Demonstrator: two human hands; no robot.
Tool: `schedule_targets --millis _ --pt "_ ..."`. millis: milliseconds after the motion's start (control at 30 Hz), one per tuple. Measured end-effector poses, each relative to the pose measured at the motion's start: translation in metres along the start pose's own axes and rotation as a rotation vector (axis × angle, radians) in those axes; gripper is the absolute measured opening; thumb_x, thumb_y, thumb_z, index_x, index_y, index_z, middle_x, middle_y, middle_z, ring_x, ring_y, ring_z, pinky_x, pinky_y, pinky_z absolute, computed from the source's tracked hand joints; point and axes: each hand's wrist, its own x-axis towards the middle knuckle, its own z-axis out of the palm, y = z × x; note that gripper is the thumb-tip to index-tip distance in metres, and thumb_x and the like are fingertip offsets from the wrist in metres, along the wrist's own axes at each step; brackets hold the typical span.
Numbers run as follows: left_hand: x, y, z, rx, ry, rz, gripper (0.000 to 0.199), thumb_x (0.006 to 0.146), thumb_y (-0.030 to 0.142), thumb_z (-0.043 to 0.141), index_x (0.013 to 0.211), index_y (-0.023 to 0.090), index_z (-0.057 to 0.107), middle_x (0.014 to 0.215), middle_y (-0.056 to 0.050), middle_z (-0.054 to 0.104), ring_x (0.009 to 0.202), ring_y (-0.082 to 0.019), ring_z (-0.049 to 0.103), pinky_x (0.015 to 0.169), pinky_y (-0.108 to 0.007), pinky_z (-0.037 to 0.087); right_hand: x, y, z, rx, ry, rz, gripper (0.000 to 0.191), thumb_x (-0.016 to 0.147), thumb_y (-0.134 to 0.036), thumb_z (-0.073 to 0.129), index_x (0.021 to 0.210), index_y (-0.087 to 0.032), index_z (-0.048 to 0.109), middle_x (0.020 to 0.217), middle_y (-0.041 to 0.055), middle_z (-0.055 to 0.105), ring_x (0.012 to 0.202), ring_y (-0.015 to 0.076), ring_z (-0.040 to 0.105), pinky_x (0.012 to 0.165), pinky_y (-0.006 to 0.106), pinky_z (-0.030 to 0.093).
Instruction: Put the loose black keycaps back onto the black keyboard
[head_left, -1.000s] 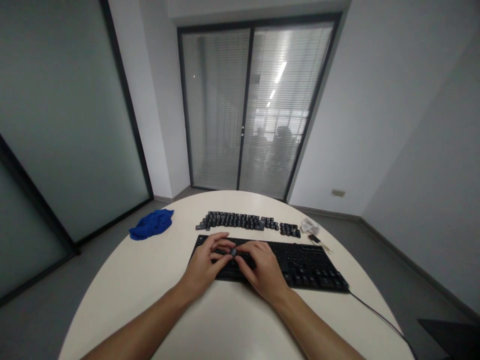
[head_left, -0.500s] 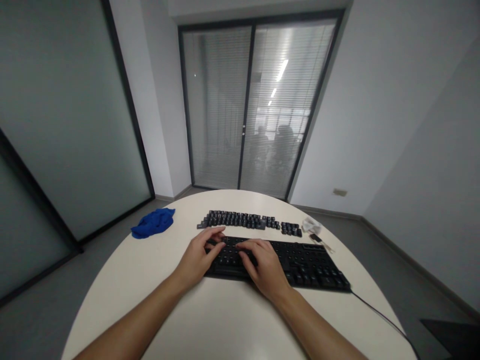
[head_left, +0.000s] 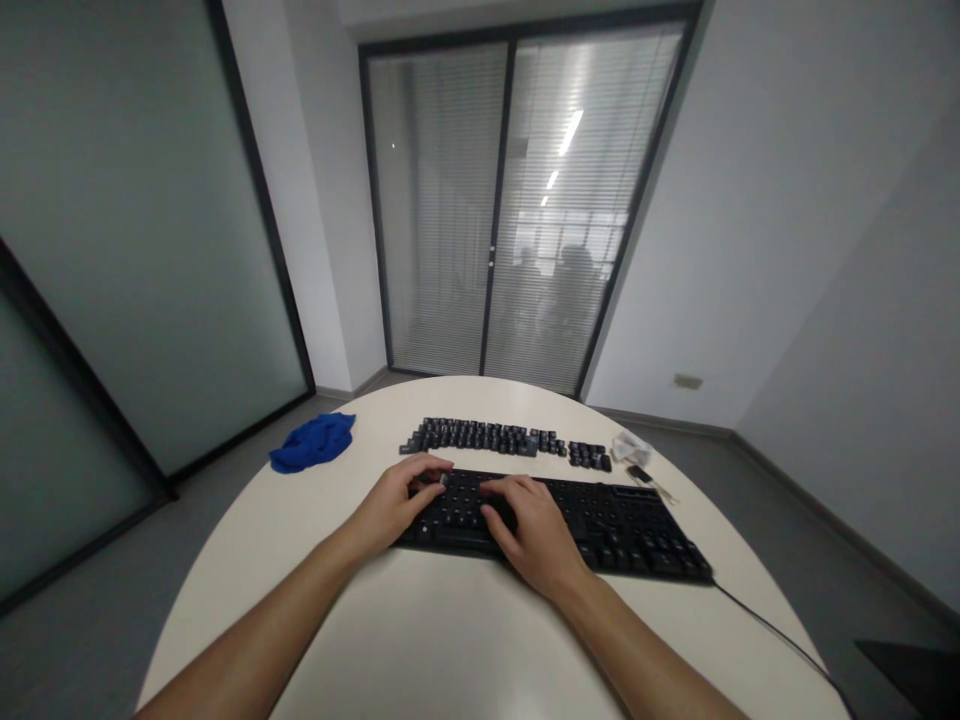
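A black keyboard (head_left: pixel 622 530) lies on the round cream table (head_left: pixel 420 630), many of its key positions without caps. My left hand (head_left: pixel 397 497) is at the keyboard's left end, thumb and fingers curled close together; what they hold, if anything, is too small to name. My right hand (head_left: pixel 536 525) rests over the left-middle part, its index finger and thumb apart over the keys, nothing visible between them. Behind the keyboard, loose black keycaps (head_left: pixel 480 437) stand in rows, with a smaller group (head_left: pixel 590 456) to their right.
A crumpled blue cloth (head_left: pixel 313 442) lies at the table's left edge. On the right are a clear plastic bag (head_left: pixel 631 449) and a small dark object (head_left: pixel 640 474). The keyboard's cable (head_left: pixel 780 634) runs over the right edge.
My left hand has moved slightly left on the keyboard, its fingers closer together. My right hand stays at nearly the same place. The view has shifted a little.
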Motion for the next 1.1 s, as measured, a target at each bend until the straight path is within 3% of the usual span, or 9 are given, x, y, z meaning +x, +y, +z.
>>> schedule_targets --millis 367,467,633,733,933,1100 --pt "-0.008 0.007 0.022 -0.355 -0.146 -0.126 0.047 0.076 0.017 0.073 0.122 0.018 0.061 0.108 -0.009 0.072 0.097 -0.020 0.068 0.091 -0.039 0.055 0.001 -0.006 0.000 0.028 -0.027 -0.159 0.027 0.095 -0.022 0.061 0.122 -0.026 0.063 0.100 0.0054 0.073 0.093 0.0227 0.063 0.086 0.041 0.048" --pt "-0.010 0.012 0.025 -0.421 -0.139 -0.150 0.055 0.076 0.017 0.073 0.128 0.019 0.055 0.110 -0.008 0.071 0.096 -0.019 0.068 0.091 -0.038 0.054 0.002 -0.006 0.001 0.018 -0.042 -0.198 0.030 0.097 -0.021 0.058 0.126 -0.026 0.061 0.095 0.0047 0.073 0.090 0.0218 0.062 0.084 0.040 0.047" --pt "-0.009 0.013 0.027 -0.500 -0.086 -0.176 0.067 0.072 0.019 0.077 0.133 0.022 0.049 0.116 -0.008 0.066 0.089 -0.015 0.068 0.086 -0.034 0.056 0.001 -0.006 0.000 0.034 -0.004 -0.230 0.020 0.097 -0.022 0.059 0.116 -0.024 0.066 0.095 0.0046 0.074 0.089 0.0209 0.062 0.084 0.039 0.047" --pt "-0.008 0.013 0.029 -0.489 -0.053 -0.186 0.062 0.074 0.025 0.079 0.129 0.021 0.052 0.113 -0.008 0.067 0.091 -0.017 0.069 0.087 -0.035 0.056 0.001 -0.004 0.001 0.039 0.041 -0.204 0.016 0.094 -0.023 0.064 0.110 -0.024 0.067 0.095 0.0048 0.074 0.089 0.0218 0.063 0.084 0.040 0.047" --pt "-0.009 0.016 0.032 -0.360 -0.094 -0.187 0.029 0.079 0.038 0.075 0.097 0.016 0.068 0.096 -0.008 0.073 0.092 -0.022 0.070 0.088 -0.039 0.055 0.000 -0.001 0.004 0.070 0.141 -0.174 0.013 0.088 -0.027 0.074 0.096 -0.022 0.065 0.091 0.0045 0.074 0.085 0.0223 0.064 0.081 0.041 0.049" --pt "-0.011 0.016 0.033 -0.333 -0.095 -0.153 0.025 0.082 0.036 0.071 0.098 0.017 0.071 0.095 -0.007 0.075 0.091 -0.022 0.070 0.088 -0.039 0.055 0.000 -0.001 0.004 0.082 0.146 -0.187 0.013 0.087 -0.027 0.074 0.093 -0.021 0.064 0.088 0.0042 0.072 0.083 0.0211 0.064 0.079 0.039 0.049"
